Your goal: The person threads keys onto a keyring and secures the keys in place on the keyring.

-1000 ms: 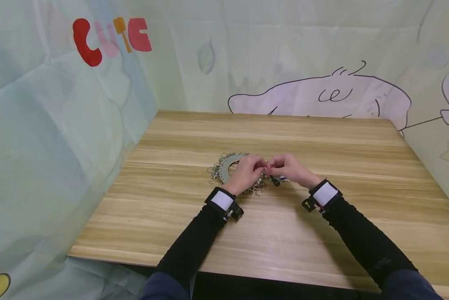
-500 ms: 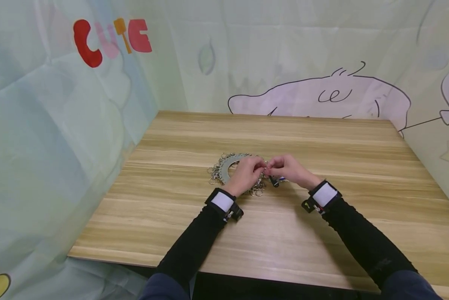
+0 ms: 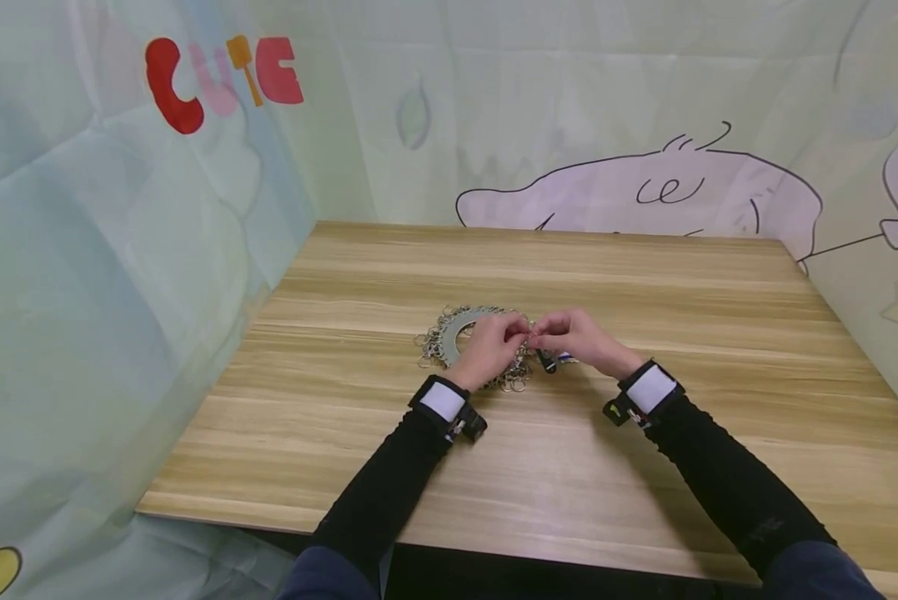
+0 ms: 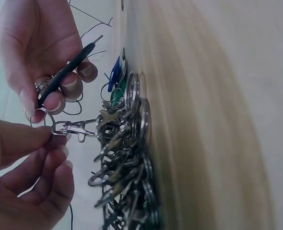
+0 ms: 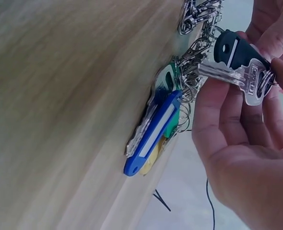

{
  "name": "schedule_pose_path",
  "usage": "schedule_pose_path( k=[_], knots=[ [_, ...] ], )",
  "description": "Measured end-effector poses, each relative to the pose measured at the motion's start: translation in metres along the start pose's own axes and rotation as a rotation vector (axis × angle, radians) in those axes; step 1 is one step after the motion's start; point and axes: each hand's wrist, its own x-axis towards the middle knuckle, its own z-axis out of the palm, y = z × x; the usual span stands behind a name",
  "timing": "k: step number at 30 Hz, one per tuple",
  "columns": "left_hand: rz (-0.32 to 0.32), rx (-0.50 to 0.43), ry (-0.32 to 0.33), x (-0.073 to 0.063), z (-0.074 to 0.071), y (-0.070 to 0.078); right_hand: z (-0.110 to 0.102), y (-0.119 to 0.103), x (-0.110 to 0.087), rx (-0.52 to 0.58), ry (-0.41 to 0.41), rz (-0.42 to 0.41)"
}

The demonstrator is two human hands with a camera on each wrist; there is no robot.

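A round grey metal key holder (image 3: 452,327) lies on the table, its edge hung with several snap hooks and split rings. My left hand (image 3: 494,346) reaches over its right side. In the left wrist view, its thumb and finger pinch a split ring (image 4: 48,115) by the end of a silver snap hook (image 4: 76,128). My right hand (image 3: 578,337) meets the left at the fingertips and holds a split ring (image 5: 266,82) bearing a silver key (image 5: 228,75) and a black key tag (image 5: 235,49). Whether these two rings are the same one is hidden by the fingers.
Beside the holder, under my right hand, lie keys with a blue key tag (image 5: 153,132), a green tag (image 5: 171,123) and a yellow tag (image 5: 152,155). The wooden table (image 3: 358,417) meets printed cloth walls (image 3: 388,108) at its back and sides.
Both hands stay in nearly the same place at the right side of the holder. The fingertips and the black key tag have shifted only slightly.
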Motion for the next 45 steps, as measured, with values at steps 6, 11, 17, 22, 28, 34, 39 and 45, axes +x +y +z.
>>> schedule_pose_path(
  k=[6,11,17,22,28,34,39,45],
  knots=[
    [0.003,-0.033,0.017,0.000,0.000,0.000,-0.002,-0.002,0.000,-0.001,-0.029,0.005],
    [0.021,-0.060,0.023,0.001,0.000,-0.001,-0.003,-0.002,0.000,-0.003,-0.054,0.036],
    [0.038,-0.056,0.031,0.001,0.001,-0.001,-0.003,-0.002,0.000,0.004,-0.082,0.018],
    [0.044,-0.047,0.038,0.001,0.001,-0.001,-0.003,-0.001,-0.001,0.003,-0.089,0.003],
    [0.032,-0.050,0.036,0.000,0.002,-0.002,0.001,-0.001,-0.001,-0.069,-0.048,-0.022],
    [0.051,-0.033,0.068,0.000,0.003,-0.002,0.004,-0.002,-0.002,-0.123,0.006,-0.040],
    [0.060,-0.030,0.091,0.000,0.004,0.000,0.005,-0.001,-0.002,-0.145,0.027,-0.063],
    [0.040,-0.017,0.102,-0.001,0.005,0.001,0.008,-0.003,-0.002,-0.187,0.060,-0.136]
  ],
)
